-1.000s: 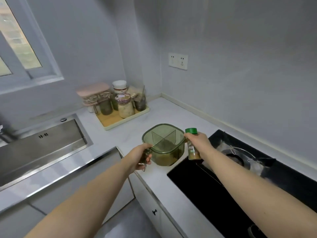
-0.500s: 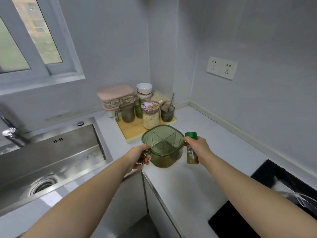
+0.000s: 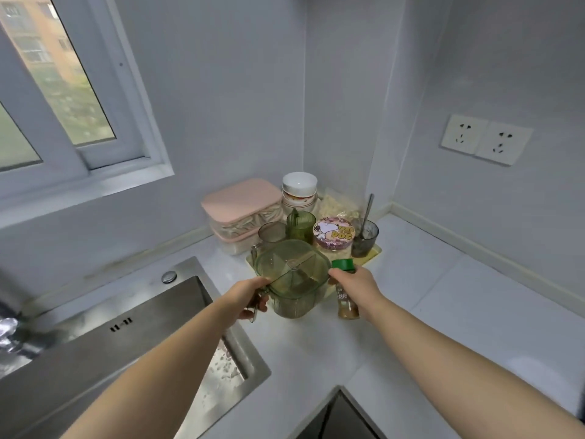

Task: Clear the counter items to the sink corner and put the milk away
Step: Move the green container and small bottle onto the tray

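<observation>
My left hand (image 3: 245, 299) grips the handle of a clear green divided seasoning container (image 3: 292, 280), held above the white counter (image 3: 443, 296) just in front of the corner tray. My right hand (image 3: 356, 285) holds a small spice bottle with a green cap (image 3: 343, 288), upright, right beside the container. Both sit close to the wooden tray (image 3: 373, 253) in the corner by the steel sink (image 3: 133, 340). No milk is in view.
The tray holds a pink lidded box (image 3: 242, 205), stacked bowls (image 3: 299, 188), a green cup (image 3: 300, 223), a cartoon-lidded jar (image 3: 333, 232) and a glass with a spoon (image 3: 364, 236). A faucet (image 3: 12, 331) is at far left. A black hob corner (image 3: 338, 419) is at the bottom.
Both hands have carried the green container and the spice bottle from beside the hob toward the corner tray. The view has turned left, so the hob has nearly left the frame.
</observation>
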